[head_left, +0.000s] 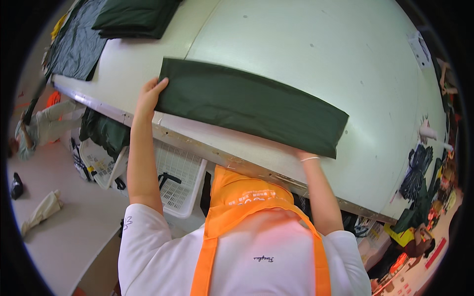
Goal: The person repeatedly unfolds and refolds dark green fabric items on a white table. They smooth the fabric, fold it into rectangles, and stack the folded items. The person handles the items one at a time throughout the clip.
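Note:
A long strip of folded dark green fabric [247, 106] slants across the near part of the white table, its right end closer to me. My left hand [152, 96] grips its left end, thumb on top and fingers at the edge. Under the right end of the near edge reaches my right hand [302, 154], a white band at its wrist. The fabric covers that hand's fingers, so their pose is hidden.
The white table [370, 84] has a metal front edge. At its far left lie a stack of folded dark green fabric [136, 17] and a grey-blue sheet [79, 42]. White plastic baskets [180, 197] stand below. Dark bundled strips [417, 170] lie at right; other people work on both sides.

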Action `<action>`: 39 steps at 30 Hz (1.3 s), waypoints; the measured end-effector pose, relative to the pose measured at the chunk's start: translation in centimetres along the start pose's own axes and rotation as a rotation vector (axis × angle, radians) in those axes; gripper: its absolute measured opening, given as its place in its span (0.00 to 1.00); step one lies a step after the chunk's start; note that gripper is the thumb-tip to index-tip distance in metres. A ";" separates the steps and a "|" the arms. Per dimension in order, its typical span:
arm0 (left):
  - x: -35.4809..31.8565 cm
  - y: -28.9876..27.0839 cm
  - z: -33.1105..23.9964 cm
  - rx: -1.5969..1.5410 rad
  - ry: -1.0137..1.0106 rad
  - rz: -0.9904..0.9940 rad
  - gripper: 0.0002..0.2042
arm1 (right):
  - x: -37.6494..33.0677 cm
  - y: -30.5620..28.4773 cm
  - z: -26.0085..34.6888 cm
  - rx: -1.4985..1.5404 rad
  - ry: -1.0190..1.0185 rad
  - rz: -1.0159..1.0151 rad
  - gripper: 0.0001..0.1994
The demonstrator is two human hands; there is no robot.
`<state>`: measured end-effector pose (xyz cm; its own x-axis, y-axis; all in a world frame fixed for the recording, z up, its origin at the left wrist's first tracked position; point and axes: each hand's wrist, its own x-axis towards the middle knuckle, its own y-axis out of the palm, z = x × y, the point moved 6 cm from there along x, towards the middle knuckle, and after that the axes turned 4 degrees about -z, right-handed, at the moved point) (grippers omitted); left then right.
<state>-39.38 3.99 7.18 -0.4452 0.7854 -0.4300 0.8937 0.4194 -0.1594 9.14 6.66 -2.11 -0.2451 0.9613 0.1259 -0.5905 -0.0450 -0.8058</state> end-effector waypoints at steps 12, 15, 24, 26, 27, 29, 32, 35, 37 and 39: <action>3.3 0.9 3.8 0.494 0.115 -0.172 0.16 | -7.4 -8.8 5.1 0.070 -0.433 0.514 0.14; -1.4 5.5 -2.8 1.312 0.637 -0.481 0.22 | -2.5 -12.4 4.2 -0.043 -0.433 0.124 0.17; 4.1 9.6 -0.2 1.588 0.858 -0.214 0.26 | 5.4 -9.6 -6.2 -0.335 0.016 0.127 0.18; 5.1 9.4 -2.4 1.746 0.871 -0.251 0.26 | 4.9 -8.8 -6.5 -0.244 0.155 0.225 0.13; 4.3 10.7 -4.0 1.747 0.913 -0.280 0.27 | 4.2 -8.1 -7.1 -0.216 0.141 0.268 0.10; 1.0 16.4 -4.4 1.605 0.951 -0.190 0.29 | 3.0 -7.5 -7.0 -0.143 0.107 0.309 0.06; -7.4 25.3 -1.1 1.242 0.920 0.181 0.29 | 2.1 -7.7 -6.2 -0.118 0.055 0.262 0.04; -9.3 27.2 2.9 1.051 0.925 0.142 0.28 | 1.4 -8.3 -5.6 0.036 0.197 0.385 0.04; -8.3 27.5 4.1 1.026 0.962 0.177 0.27 | 1.1 -10.0 -3.9 0.137 0.378 0.534 0.06; -8.0 27.9 4.4 0.964 0.979 0.266 0.26 | 1.5 -12.6 -0.6 0.254 0.477 0.639 0.10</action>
<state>-10.61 7.41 2.25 0.2412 0.9535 0.1805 0.4643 0.0499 -0.8843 16.65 8.84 7.90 -0.2730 0.7394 -0.6154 -0.6177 -0.6252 -0.4771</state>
